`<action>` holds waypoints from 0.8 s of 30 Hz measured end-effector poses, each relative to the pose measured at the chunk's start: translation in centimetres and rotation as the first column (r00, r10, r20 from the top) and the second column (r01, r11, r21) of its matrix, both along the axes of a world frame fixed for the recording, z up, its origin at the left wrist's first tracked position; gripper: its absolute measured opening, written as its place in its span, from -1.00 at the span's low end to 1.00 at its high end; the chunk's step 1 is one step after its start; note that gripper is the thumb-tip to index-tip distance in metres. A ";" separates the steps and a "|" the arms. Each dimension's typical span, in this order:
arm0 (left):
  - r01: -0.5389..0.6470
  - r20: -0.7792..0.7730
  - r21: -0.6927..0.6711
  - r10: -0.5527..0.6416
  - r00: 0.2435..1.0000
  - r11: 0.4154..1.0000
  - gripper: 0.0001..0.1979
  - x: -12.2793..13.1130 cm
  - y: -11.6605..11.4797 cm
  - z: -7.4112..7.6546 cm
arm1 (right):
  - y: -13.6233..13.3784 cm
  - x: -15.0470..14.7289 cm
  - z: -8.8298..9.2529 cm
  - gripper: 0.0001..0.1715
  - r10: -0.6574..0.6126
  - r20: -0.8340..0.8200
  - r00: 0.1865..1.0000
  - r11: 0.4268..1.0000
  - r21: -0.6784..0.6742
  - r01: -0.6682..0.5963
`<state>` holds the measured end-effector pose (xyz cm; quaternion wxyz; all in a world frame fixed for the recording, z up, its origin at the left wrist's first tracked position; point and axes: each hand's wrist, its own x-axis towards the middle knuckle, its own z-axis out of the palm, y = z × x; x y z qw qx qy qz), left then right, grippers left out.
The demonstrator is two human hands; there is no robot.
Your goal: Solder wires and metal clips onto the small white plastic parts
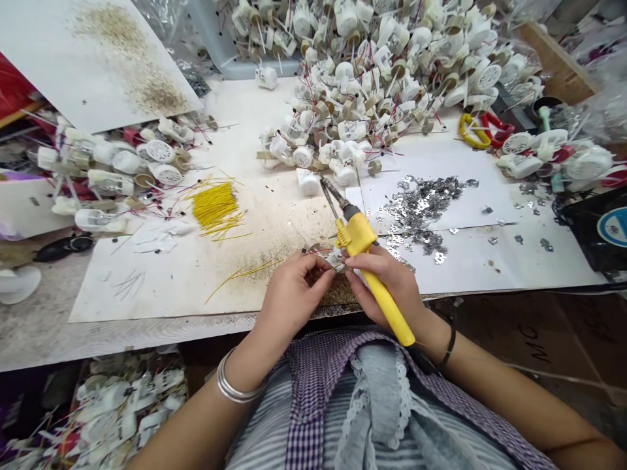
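Note:
My left hand (295, 290) is closed near the table's front edge, thumb and fingertips pinching a small white plastic part (335, 260). A red wire shows beside that part; the fingers cover much of it. Wrapped in my right hand (389, 281) is a yellow soldering iron (365, 245), its metal tip pointing up and away toward the white pieces. The right fingertips come close to the white part too, and whether they touch it I cannot tell. Left of my left hand lie a few loose yellow wires (255, 267), with a bundle of cut yellow wires (214, 206) farther back.
Small metal plates (424, 205) lie heaped to the right. A big pile of white plastic assemblies (372, 78) with wires fills the back, and another group (122, 163) sits left. Red-handled and yellow-handled tools (482, 130) rest at right. A black box (597, 225) stands at the right edge.

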<state>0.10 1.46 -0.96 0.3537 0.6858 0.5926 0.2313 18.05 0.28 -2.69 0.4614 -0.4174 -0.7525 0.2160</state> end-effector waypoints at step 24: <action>0.204 -0.506 0.410 0.036 0.862 0.889 -0.86 0.2 -0.7 0.2 | -5.4 8.1 -0.1 -0.59 -0.147 -0.062 0.987 0.988 -0.065 0.143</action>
